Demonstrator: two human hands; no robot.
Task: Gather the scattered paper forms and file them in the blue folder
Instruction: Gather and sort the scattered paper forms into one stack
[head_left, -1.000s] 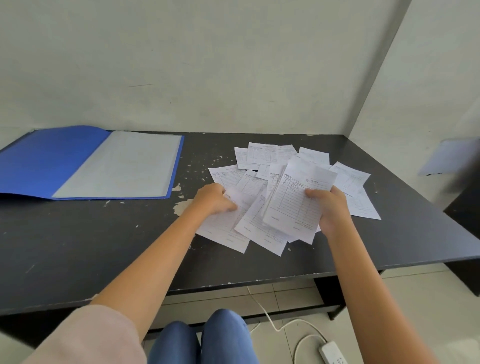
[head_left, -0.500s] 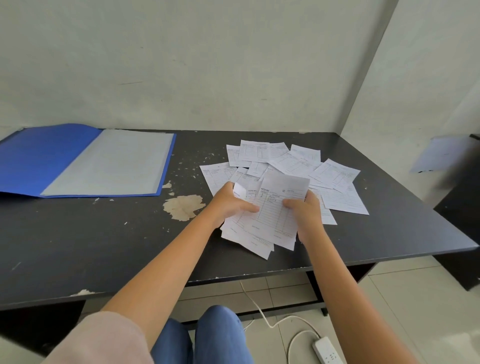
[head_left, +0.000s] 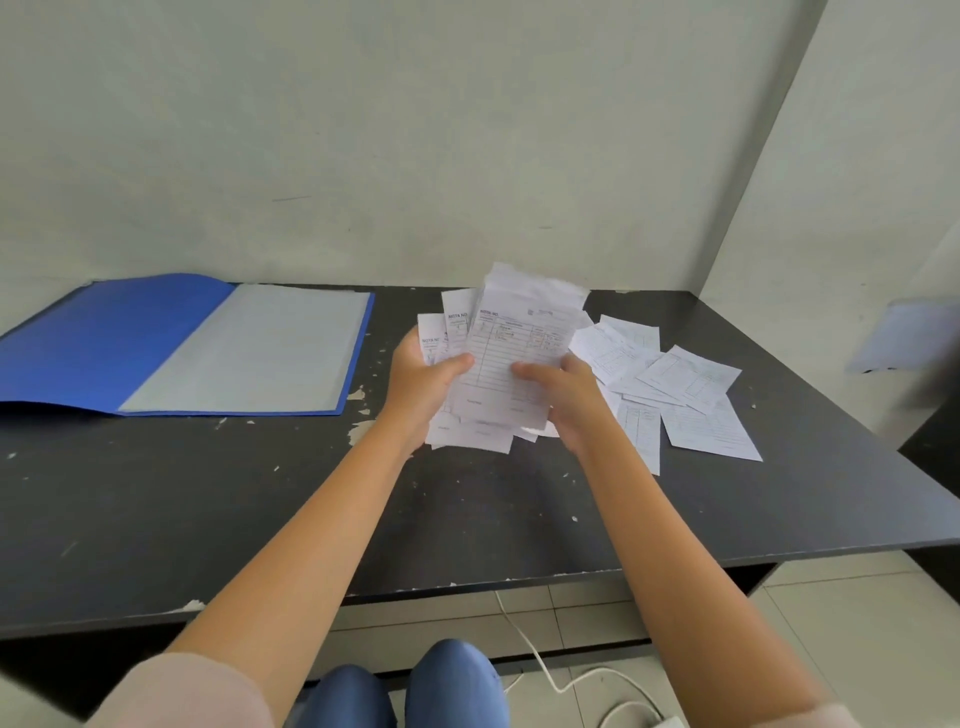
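Both hands hold a fanned bundle of white paper forms (head_left: 511, 345) lifted off the black desk and tilted up towards me. My left hand (head_left: 423, 387) grips the bundle's left side, my right hand (head_left: 563, 397) its lower right edge. Several more forms (head_left: 680, 392) lie scattered flat on the desk just right of my hands. The blue folder (head_left: 104, 343) lies open at the back left, its clear inner sleeve page (head_left: 254, 348) facing up.
The black desk (head_left: 208, 493) has chipped patches of paint near the folder's right edge. Walls close off the back and right. A white cable (head_left: 540, 665) and a power strip lie on the tiled floor under the desk. My knees show below the desk's front edge.
Both hands have pulled several forms together into one bundle and raised it off the desk, upright towards me. Fewer forms lie loose on the desk.
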